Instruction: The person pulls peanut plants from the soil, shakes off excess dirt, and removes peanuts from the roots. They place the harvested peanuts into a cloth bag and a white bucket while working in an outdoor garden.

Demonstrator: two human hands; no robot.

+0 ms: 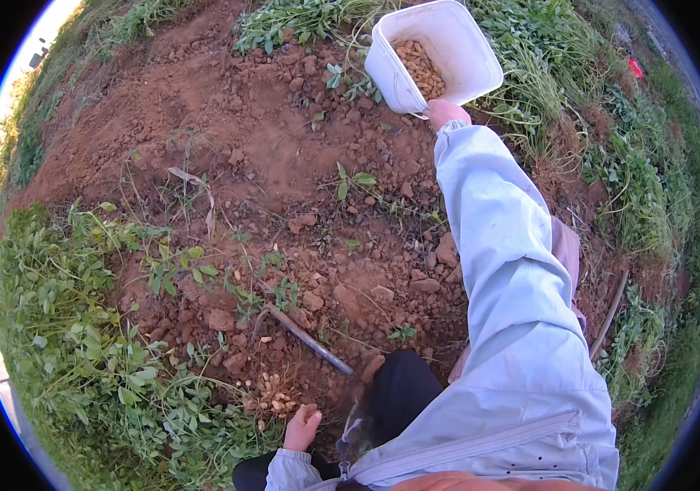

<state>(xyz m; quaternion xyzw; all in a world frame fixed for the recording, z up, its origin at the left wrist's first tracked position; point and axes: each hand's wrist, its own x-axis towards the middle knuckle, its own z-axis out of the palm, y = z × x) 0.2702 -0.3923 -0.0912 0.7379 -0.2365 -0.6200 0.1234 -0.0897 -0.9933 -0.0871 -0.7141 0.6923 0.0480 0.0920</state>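
Observation:
My right arm stretches far forward, and my right hand is closed on the near rim of a white plastic bucket. The bucket tilts toward me, and a layer of unshelled peanuts covers part of its bottom. Close to my body, my left hand is low over the soil with its fingers curled; I cannot make out what is in them. Right beside it lies a pulled peanut plant's cluster of pods and roots. A short-handled hand hoe rests on the dirt just beyond that cluster.
Leafy green peanut plants lie heaped on the left, with more plants around the bucket and down the right side. Loose reddish soil with clods spreads between them. A wooden stick lies to the right of my sleeve.

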